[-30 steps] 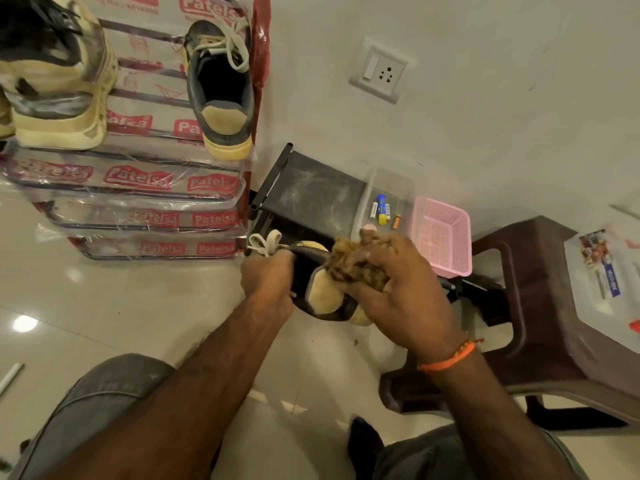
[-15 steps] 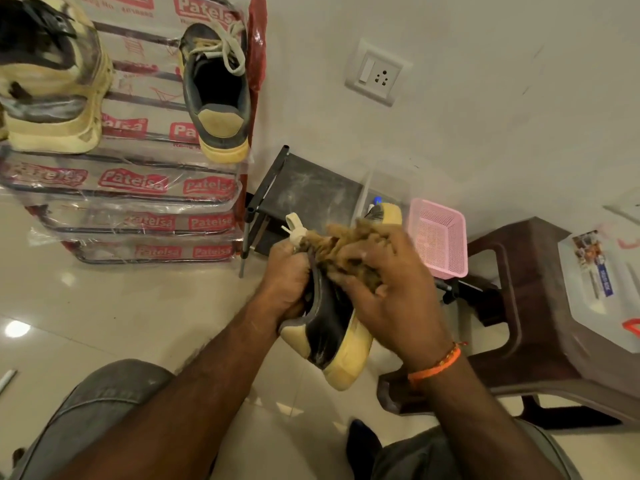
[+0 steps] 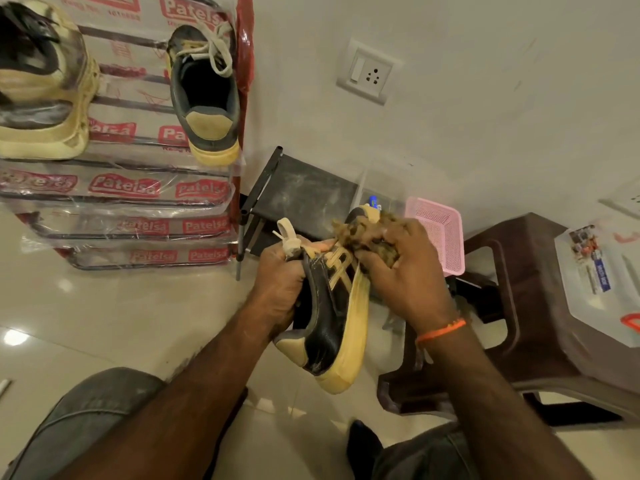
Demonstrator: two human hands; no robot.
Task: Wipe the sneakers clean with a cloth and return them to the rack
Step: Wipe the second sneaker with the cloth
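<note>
Head view: the right hand's fingers (image 3: 377,261) are curled around a wadded brown cloth (image 3: 367,233), pressing it on the toe end of a black and tan sneaker (image 3: 332,306), while the left hand (image 3: 280,282) grips the shoe at its laced opening, fingers wrapped tight. Held between the knees above the floor, it is well apart from the plastic-wrapped rack (image 3: 121,192), where its matching sneaker (image 3: 207,95) sits on the top shelf.
</note>
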